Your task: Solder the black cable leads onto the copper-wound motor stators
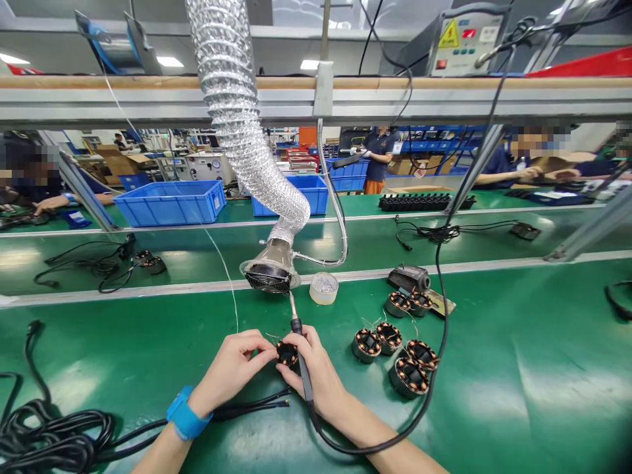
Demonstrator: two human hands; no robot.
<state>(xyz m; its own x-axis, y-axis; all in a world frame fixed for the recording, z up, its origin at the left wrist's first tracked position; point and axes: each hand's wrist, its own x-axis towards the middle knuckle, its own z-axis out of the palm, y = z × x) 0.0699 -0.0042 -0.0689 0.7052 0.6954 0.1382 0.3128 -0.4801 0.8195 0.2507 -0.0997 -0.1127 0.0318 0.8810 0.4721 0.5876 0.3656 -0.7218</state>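
Note:
My right hand (312,365) holds a black soldering iron (303,368), its metal tip pointing up and away toward the fume hood. Between its thumb and fingers the same hand also grips a small round motor stator (286,353) with copper coils. My left hand (239,362), with a blue band on the wrist, has thumb and forefinger pinched at the stator's left edge, beside thin wires; whether a wire is between the fingertips is too small to tell. A thin solder strand (228,273) hangs down behind the left hand.
Several stators (409,376) stand at the right. A fume hood (270,268) hangs ahead, beside a round tub (324,288). Black cables (59,434) lie coiled at the lower left; the iron's cord loops on the right. Blue bins (170,203) and people are beyond.

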